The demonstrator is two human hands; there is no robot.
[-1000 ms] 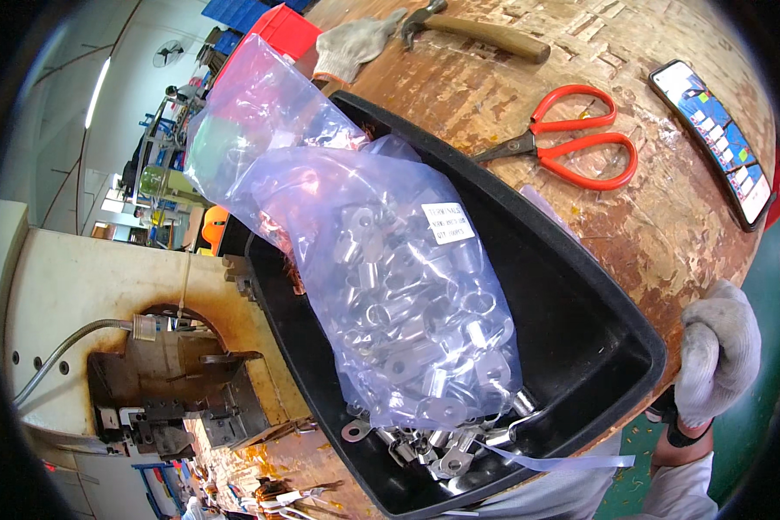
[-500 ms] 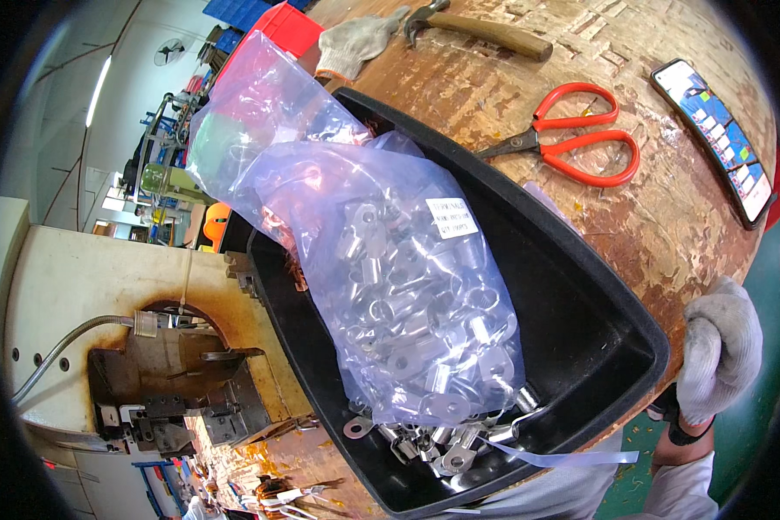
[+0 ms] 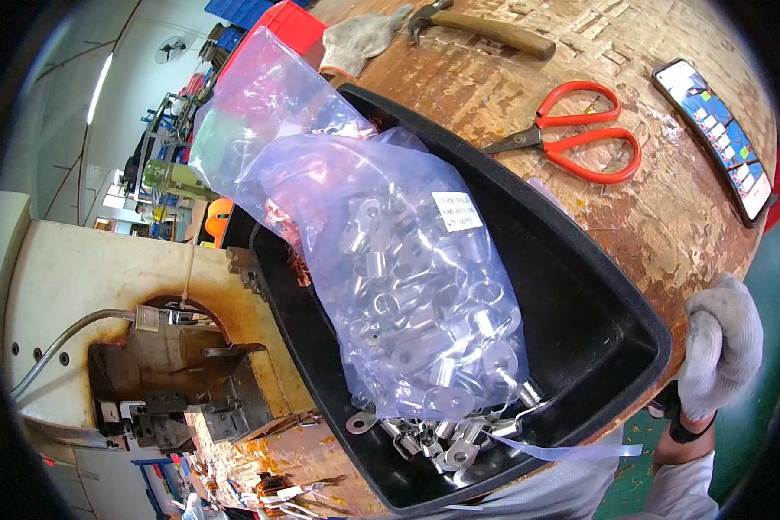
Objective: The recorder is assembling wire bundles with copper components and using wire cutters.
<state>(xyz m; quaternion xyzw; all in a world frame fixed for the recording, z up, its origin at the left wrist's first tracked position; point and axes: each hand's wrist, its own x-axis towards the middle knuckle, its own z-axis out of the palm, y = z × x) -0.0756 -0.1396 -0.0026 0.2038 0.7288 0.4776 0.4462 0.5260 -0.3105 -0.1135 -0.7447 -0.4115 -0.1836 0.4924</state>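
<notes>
My right hand (image 3: 723,347), in a white knitted glove with a black band at the wrist, is beside the bench edge at the right. Its fingers are curled in, with nothing visible in them. My left hand is out of view. Nearest to the right hand is a black plastic tray (image 3: 572,290). In it lies a translucent bluish plastic bag (image 3: 321,186) with a white label, filled with silver cable lugs (image 3: 425,286). Loose cable lugs (image 3: 461,452) lie at the tray's near end, partly under the bag. A strip of clear plastic (image 3: 572,451) hangs over the tray's rim there.
On the worn wooden bench (image 3: 641,225) lie red-handled scissors (image 3: 594,139), a phone (image 3: 715,139) with its screen lit, a hammer (image 3: 490,33) and a loose white glove (image 3: 360,43). A stained machine (image 3: 69,295) stands at left. Behind the bag is a red bin (image 3: 290,30).
The view has shifted slightly, so the bag and tray appear a little farther right. My right hand keeps its curled pose beside the bench.
</notes>
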